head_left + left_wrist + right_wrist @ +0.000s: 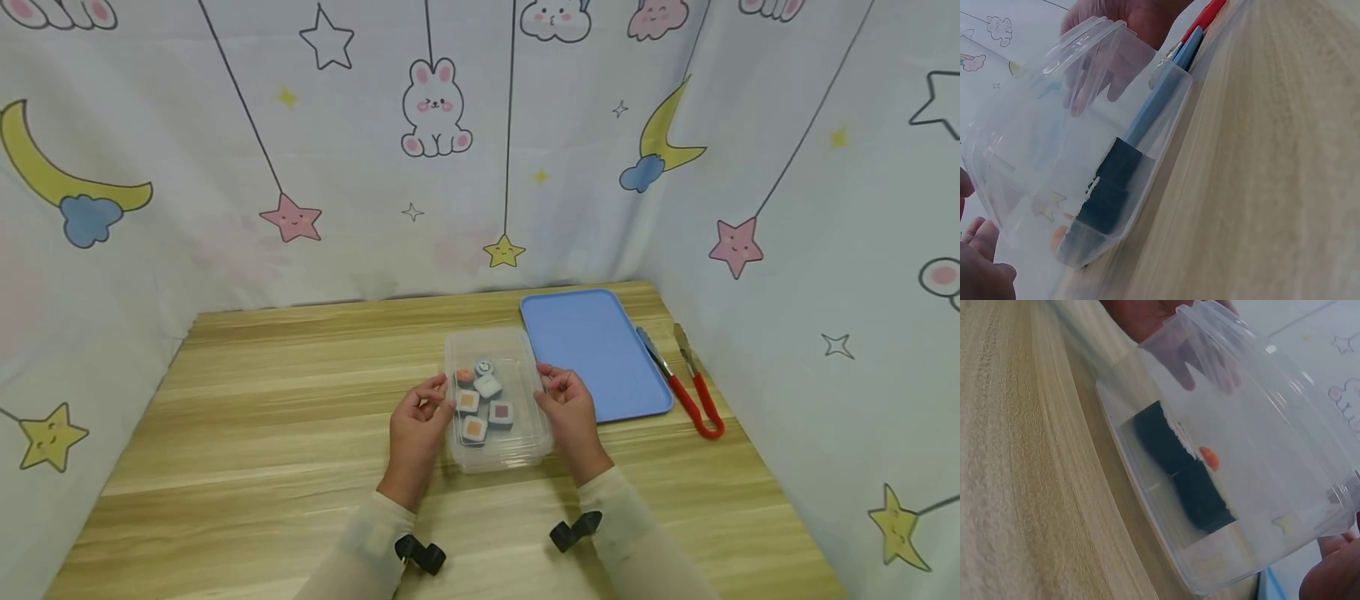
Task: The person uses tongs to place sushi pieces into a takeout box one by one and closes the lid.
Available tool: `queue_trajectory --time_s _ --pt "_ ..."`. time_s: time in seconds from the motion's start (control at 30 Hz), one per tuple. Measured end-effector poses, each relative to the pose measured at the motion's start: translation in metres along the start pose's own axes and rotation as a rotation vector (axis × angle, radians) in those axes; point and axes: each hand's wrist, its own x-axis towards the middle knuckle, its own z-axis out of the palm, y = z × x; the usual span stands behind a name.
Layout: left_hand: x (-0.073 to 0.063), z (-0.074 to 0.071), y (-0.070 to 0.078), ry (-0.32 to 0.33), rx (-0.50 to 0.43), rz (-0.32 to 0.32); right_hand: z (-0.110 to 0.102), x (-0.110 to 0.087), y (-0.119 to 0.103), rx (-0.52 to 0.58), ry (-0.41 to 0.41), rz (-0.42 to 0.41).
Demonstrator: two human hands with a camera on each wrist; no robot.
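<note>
A clear plastic food container (pixel 504 457) with a see-through lid stands on the wooden table. Inside it sit several sushi rolls (pixel 487 386), white-topped with orange, dark red or pale middles; dark seaweed wraps (pixel 1110 187) show through the wall in the left wrist view. My left hand (pixel 418 425) holds the container's left side near the rim with thumb and bent fingers. Opposite it, my right hand (pixel 570 408) holds the right side the same way. At the right wrist view's lower corner, my right thumb and fingers (pixel 1329 569) are at the rim. Some fingertips are hidden.
A blue tray (pixel 592 350) lies behind and right of the container, close to the right hand. Beyond its right edge rest metal tongs with red handles (pixel 701 404). Printed curtains (pixel 360 167) stand around the table's back and sides.
</note>
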Motion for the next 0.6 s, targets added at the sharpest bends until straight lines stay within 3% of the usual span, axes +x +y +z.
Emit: queue_trajectory --time_s 0.2,0.4,0.6 --pt "0.0005 -0.0007 -0.0023 -0.031 0.052 0.019 0.0001 0.0013 0.0018 -0.001 0.007 0.004" --pt "-0.0001 -0.0038 -0.0039 -0.066 0.189 0.112 -0.0021 0.0012 0.0047 -0.014 0.014 0.009" --pt "-0.001 -0.0056 -0.0037 -0.075 0.245 0.171 -0.0015 -0.0019 0.0039 -0.015 0.018 0.017"
